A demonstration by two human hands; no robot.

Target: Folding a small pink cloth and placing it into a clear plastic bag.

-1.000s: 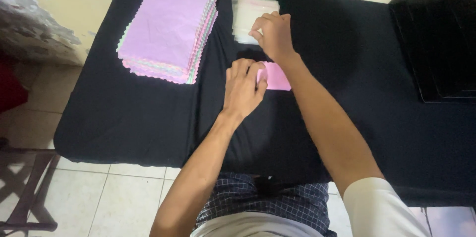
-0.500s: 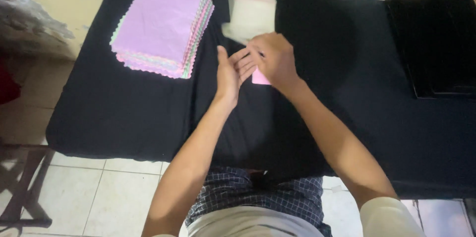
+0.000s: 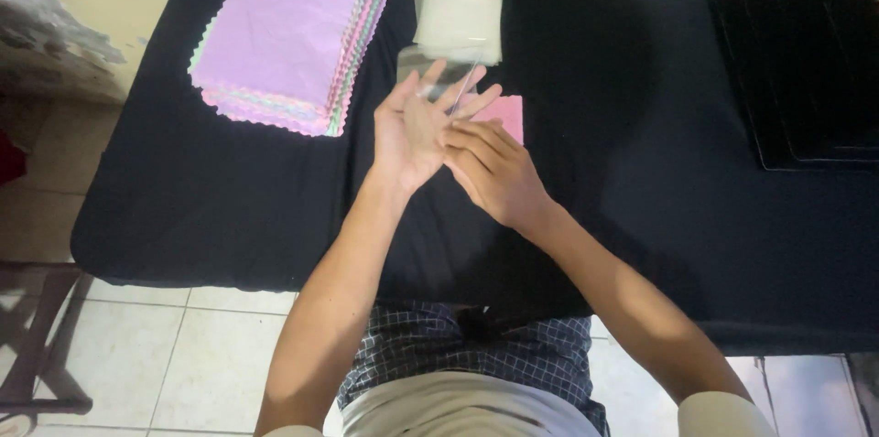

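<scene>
**Fingers work a clear sleeve over the folded pink cloth**

Fingers [image 3: 438, 80] of the left hand [image 3: 414, 126] are spread, palm up, with a clear plastic sleeve [image 3: 438, 71] lying across their tips; whether they grip it I cannot tell. Right hand [image 3: 490, 167] lies curled against the left palm. Just right of the sleeve, a folded pink cloth [image 3: 502, 113] rests on the black table [image 3: 183, 190], seemingly awaiting bagging. Beyond the sleeve sits a stack of empty sleeves [image 3: 458, 11]; left of it, a pile of pink cloths [image 3: 288, 30]
</scene>
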